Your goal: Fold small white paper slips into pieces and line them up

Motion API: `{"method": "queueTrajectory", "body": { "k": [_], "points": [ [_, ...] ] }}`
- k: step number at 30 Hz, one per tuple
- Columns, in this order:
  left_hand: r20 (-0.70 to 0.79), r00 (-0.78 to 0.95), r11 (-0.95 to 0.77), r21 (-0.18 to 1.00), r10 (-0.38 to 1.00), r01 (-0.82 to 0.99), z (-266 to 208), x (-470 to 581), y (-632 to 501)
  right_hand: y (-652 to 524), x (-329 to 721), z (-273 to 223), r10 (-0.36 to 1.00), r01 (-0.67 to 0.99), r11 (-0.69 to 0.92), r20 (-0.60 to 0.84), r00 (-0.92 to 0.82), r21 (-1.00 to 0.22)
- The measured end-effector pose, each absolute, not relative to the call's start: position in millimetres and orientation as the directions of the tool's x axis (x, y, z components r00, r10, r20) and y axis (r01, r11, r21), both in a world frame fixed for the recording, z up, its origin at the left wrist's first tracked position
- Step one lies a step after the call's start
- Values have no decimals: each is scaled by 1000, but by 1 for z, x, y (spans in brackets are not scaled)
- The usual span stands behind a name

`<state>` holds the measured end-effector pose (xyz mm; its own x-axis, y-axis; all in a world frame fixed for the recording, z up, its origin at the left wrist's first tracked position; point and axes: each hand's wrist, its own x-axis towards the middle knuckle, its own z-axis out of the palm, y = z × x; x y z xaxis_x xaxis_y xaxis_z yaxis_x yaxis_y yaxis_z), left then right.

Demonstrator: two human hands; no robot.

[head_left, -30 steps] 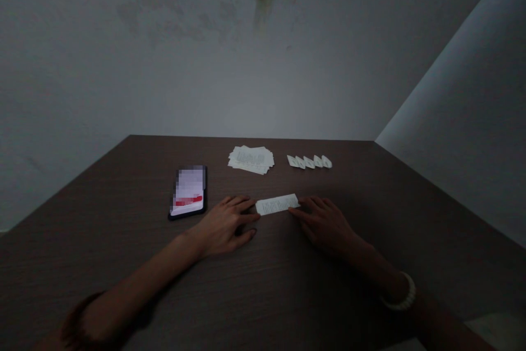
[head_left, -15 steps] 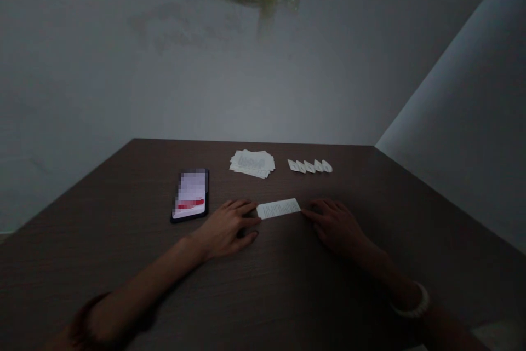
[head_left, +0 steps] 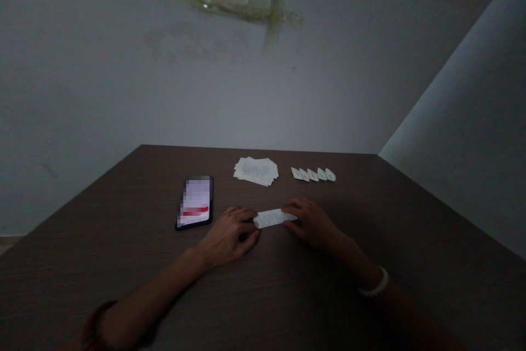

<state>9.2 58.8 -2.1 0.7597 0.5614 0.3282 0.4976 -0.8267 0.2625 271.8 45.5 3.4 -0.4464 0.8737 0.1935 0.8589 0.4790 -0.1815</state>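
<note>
A small printed slip of paper (head_left: 269, 218) lies on the brown table in front of me, tilted slightly up toward its right end. My left hand (head_left: 232, 237) rests on the table with its fingertips holding the slip's left end, the thumb lower and a little apart. Over the right end, the fingers of my right hand (head_left: 310, 221) cover a corner, with the thumb at the lower edge. Exactly how the fingertips meet the paper is hard to make out in the dim light.
A loose pile of printed paper slips (head_left: 255, 170) lies farther back. To its right is a row of several folded white papers (head_left: 313, 174). A phone (head_left: 195, 202) with a lit screen lies left of my left hand. Beyond the table (head_left: 123, 203) rises a grey wall (head_left: 329, 93).
My right hand has moved left, from just touching the slip's right corner to covering its right end. My left hand stays at the left end. The camera view has tipped slightly upward.
</note>
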Motion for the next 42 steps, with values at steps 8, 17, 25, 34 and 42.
{"method": "queueTrajectory", "body": {
  "k": [8, 17, 25, 34, 42],
  "points": [
    [365, 658, -751, 369, 658, 547, -13, 9, 69, 49, 262, 4, 870, 834, 491, 198, -452, -252],
    [328, 619, -701, 352, 713, 621, -10, 11, 69, 52, 266, -5, 873, 757, 488, 272, -405, -435],
    [310, 656, -720, 404, 688, 564, -6, 12, 69, 49, 266, -5, 863, 758, 504, 285, -417, -414],
    [338, 654, -731, 407, 677, 547, -6, 11, 68, 45, 262, 1, 861, 742, 509, 268, -432, -437],
    [332, 652, -725, 424, 682, 543, -8, 11, 70, 45, 263, -1, 854, 745, 521, 270, -446, -417]
  ]
}}
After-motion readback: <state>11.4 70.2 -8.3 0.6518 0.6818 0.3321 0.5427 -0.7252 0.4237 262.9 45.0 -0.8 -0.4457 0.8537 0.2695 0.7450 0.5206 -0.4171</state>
